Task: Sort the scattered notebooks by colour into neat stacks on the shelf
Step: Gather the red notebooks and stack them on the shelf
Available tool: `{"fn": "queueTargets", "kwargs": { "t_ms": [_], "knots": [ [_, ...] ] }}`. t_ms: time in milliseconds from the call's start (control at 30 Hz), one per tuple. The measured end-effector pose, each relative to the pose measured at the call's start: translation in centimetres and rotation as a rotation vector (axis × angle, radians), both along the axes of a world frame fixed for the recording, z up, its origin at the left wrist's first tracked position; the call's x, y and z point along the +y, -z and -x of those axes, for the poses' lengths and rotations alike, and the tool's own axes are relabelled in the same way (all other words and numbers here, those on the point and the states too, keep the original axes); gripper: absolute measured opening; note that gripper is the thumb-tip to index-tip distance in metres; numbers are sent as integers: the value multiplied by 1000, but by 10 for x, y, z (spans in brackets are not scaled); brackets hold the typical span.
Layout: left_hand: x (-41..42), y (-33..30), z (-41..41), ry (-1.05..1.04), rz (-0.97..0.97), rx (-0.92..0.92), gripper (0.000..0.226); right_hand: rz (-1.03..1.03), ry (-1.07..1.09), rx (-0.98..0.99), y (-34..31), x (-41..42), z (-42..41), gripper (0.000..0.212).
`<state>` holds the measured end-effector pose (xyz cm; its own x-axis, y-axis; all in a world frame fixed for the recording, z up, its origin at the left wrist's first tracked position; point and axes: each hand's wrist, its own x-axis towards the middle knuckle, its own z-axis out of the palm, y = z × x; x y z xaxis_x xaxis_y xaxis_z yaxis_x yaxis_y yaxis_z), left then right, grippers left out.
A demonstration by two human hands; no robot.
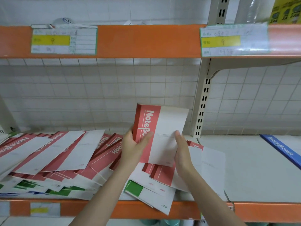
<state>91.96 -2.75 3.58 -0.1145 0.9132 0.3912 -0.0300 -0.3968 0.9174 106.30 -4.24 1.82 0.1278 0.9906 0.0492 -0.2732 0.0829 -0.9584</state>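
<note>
A red-and-white notebook [164,128] stands raised above the shelf, held between both hands. My left hand [132,147] grips its red spine edge, thumb across the cover. My right hand [181,149] holds its white right edge. Below and to the left, several red notebooks [53,150] lie fanned in a loose heap on the white shelf [254,168]. Green notebooks [138,190] show at the heap's front edge, one overhanging the orange rail. A blue notebook [281,149] lies at the far right of the shelf.
An orange front rail [146,209] edges the shelf. An upper orange shelf rail [146,40] carries price labels. A slotted upright post [202,105] divides the bays. White tiled wall stands behind. Bare shelf surface lies between the heap and the blue notebook.
</note>
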Motion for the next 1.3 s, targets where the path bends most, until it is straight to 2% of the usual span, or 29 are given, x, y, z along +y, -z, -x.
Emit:
{"fn": "queueTargets", "kwargs": {
  "t_ms": [100,200,233,433,533,667,733,800,1000,1133,1300],
  "knots": [
    [-2,10,2,1,45,20,32,17,-32,-11,11,-6,2,75],
    [0,14,5,9,94,32,41,-6,-35,-66,10,-4,0,25],
    [1,13,5,14,93,43,41,-44,-22,-108,7,-2,-1,17],
    [4,-1,-1,21,134,4,40,-278,134,-410,-17,2,-17,30],
    [4,-11,-16,140,232,18,31,-379,252,-588,-27,-2,-37,26],
    [5,-23,-55,164,231,228,24,-206,382,-561,-29,-7,-74,27],
    [6,-24,-82,133,190,394,32,-66,379,-479,-26,-13,-100,27],
    [6,-23,-112,137,210,478,38,52,393,-435,-22,-21,-130,30],
    [-11,-15,-220,431,335,505,39,270,595,-453,-15,-72,-226,28],
    [-38,-4,-294,627,443,458,36,337,724,-477,-7,-117,-292,30],
    [-81,8,-383,804,476,445,31,428,908,-474,3,-183,-363,31]
  ]
}}
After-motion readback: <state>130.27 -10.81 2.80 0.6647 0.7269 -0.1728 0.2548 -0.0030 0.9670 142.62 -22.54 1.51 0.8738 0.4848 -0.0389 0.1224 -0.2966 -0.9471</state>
